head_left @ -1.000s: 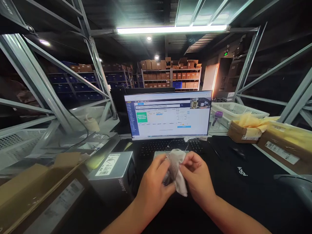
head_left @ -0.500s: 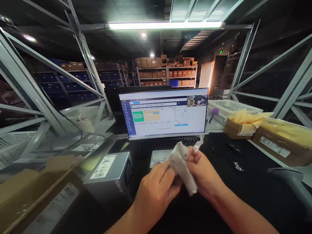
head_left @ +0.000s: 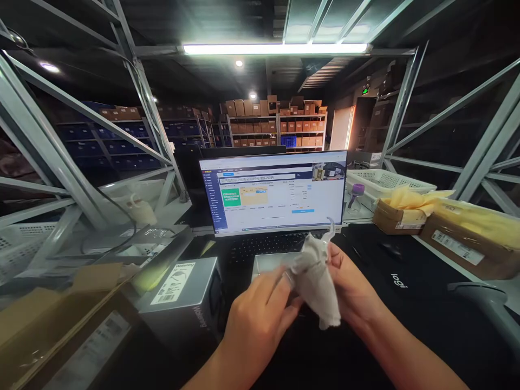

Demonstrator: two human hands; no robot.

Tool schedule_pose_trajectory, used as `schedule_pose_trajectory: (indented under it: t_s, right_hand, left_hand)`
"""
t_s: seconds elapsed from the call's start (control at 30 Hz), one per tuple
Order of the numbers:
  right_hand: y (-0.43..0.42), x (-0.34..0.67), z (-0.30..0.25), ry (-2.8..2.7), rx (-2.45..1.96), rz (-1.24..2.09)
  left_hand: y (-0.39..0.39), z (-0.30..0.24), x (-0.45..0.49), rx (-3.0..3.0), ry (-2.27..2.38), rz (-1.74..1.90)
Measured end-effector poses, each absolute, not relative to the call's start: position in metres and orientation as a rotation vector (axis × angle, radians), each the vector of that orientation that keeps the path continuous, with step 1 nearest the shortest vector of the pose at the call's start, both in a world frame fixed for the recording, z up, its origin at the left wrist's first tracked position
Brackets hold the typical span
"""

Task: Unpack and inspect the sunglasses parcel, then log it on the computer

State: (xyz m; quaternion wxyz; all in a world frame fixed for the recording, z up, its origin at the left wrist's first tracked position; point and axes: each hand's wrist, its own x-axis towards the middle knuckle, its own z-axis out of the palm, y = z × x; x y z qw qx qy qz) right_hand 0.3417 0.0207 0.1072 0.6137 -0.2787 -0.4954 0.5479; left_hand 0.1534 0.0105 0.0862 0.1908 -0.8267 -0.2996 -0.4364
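A crumpled white soft wrapping (head_left: 319, 284), like thin foam or cloth, hangs between my hands above the dark desk mat. My left hand (head_left: 258, 317) is closed on its left side, with the fingertips smeared by motion. My right hand (head_left: 351, 290) pinches its upper right edge, near a clear curled strip (head_left: 331, 230) that sticks up. What lies inside the wrapping is hidden. Behind my left hand, a small light grey box (head_left: 270, 261) is partly covered. A larger grey printed box (head_left: 182, 292) with a white label stands left of my left hand.
Ahead stand a lit monitor (head_left: 272, 189) and a black keyboard (head_left: 260, 246). An opened cardboard box (head_left: 60, 325) is at the left. On the right are a mouse (head_left: 390, 248), a scanner (head_left: 483, 295), a purple-capped bottle (head_left: 356, 195) and cardboard boxes (head_left: 455, 244) with yellow packaging.
The white wrapping has turned and spread wider, showing more of its face. My right hand has shifted slightly right. The clear strip now curls higher.
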Motion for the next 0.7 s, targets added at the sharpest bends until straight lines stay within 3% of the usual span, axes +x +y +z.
schedule_pose_trajectory:
  t_s: [0.47,0.7]
  right_hand:
    - [0.023,0.357,0.113,-0.963,-0.562,1.438]
    - [0.015,0.366,0.115,-1.666,-0.753,1.163]
  left_hand:
    - [0.010,0.086,0.155,-2.291,-0.847,-1.199]
    - [0.010,0.087,0.152,-2.284,-0.856,-1.182]
